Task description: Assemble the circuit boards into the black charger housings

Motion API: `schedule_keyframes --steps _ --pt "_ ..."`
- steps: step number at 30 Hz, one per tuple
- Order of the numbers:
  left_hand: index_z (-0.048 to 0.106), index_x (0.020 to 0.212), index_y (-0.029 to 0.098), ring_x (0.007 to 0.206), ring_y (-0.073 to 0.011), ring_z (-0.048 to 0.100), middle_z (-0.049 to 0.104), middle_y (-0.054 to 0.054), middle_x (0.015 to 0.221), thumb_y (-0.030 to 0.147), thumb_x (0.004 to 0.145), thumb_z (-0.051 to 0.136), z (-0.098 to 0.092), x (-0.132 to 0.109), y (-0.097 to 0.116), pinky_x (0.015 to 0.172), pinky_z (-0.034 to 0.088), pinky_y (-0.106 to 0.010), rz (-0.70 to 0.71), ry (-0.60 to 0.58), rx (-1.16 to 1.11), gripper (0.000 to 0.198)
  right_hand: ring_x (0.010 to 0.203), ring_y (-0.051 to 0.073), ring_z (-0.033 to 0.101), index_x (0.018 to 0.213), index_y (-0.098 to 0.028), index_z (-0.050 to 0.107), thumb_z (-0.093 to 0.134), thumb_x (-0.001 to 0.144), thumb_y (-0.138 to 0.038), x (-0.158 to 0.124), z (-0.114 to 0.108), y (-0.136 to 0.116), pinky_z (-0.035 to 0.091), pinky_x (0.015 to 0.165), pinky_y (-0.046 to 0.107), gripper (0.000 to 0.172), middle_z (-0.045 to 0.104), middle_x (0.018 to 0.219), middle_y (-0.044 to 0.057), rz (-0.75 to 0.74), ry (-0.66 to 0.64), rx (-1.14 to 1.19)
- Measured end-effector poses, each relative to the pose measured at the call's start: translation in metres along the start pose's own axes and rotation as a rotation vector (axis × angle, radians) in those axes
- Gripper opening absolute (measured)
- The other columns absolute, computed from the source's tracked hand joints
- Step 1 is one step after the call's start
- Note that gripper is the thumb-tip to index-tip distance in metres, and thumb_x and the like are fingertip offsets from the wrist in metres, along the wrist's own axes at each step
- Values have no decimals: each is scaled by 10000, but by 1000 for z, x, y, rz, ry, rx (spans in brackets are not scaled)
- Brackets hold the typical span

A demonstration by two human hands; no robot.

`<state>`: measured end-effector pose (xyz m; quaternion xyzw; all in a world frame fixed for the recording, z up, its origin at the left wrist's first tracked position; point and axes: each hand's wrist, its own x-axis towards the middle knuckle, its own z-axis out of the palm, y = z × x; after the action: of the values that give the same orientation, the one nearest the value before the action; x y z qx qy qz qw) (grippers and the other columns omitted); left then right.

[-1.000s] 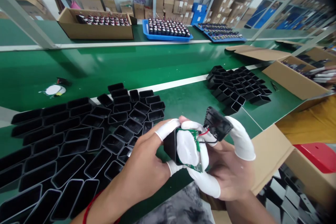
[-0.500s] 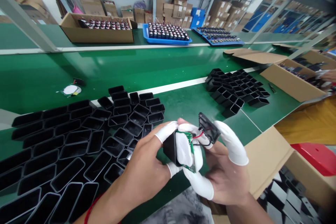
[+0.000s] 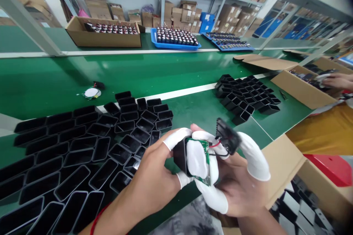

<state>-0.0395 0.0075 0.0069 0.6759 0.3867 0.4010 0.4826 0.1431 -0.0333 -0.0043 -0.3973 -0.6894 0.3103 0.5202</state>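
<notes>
Near the middle front, my left hand (image 3: 157,169) grips a black plastic case (image 3: 180,156) with its open end turned to the right. My right hand (image 3: 237,180), in white finger cots, is closed on a green circuit board (image 3: 208,180) that carries a white pad (image 3: 197,158). The board's left edge sits at the mouth of the case; how deep it reaches inside is hidden. Red and black wires run from the board to a black plastic end piece (image 3: 228,136), which leans against my right index finger. White finger cots also cover my left thumb and index finger.
Many open black cases (image 3: 79,150) cover the left of the green bench, with another cluster (image 3: 248,93) at right. A loose board with a white pad (image 3: 92,92) lies behind. A blue tray (image 3: 176,46) stands farther back. At right, a co-worker's hand (image 3: 333,80) reaches into a cardboard box (image 3: 300,90).
The board, its wired end piece and my right hand have shifted slightly right and down. The co-worker's hand has come farther into view over the box. My left hand keeps its grip.
</notes>
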Motion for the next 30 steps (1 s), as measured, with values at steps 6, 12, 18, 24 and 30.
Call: schedule_keyframes --steps 6,12,18,24,30 --pt "591 1299 306 1104 -206 708 680 3 1298 92 767 734 -1 3 3 958 587 -278 15 -43 12 591 1166 274 692 1591 -382 73 811 799 -157 7 3 -3 457 1093 473 1106 658 1368 103 -156 -11 44" --pt "591 1294 326 1109 -205 706 675 11 1309 130 770 762 0 1 3 985 576 -280 26 -33 1 585 1210 236 670 1586 -345 165 822 781 -134 7 2 -4 448 1125 368 1061 669 1360 76 -165 6 93" --pt "588 1311 347 1060 -201 724 691 19 1274 131 758 787 0 2 1 973 584 -286 8 -38 -19 626 1307 198 589 1574 -339 217 754 801 -35 8 3 -3 421 1131 287 989 610 1440 66 -142 20 140" --pt "586 1303 337 1072 -203 720 698 24 1265 118 752 781 -1 0 1 1029 560 -314 -26 -54 -30 624 1341 220 550 1580 -367 188 729 804 -6 3 1 0 380 1168 357 1012 542 1505 55 -137 4 131" --pt "599 1286 322 1037 -217 732 706 1 1242 119 773 761 0 2 3 973 593 -319 -13 -70 -29 575 1249 266 637 1588 -401 92 831 760 -127 3 -2 0 445 1121 380 1143 565 1484 63 -146 -47 15"
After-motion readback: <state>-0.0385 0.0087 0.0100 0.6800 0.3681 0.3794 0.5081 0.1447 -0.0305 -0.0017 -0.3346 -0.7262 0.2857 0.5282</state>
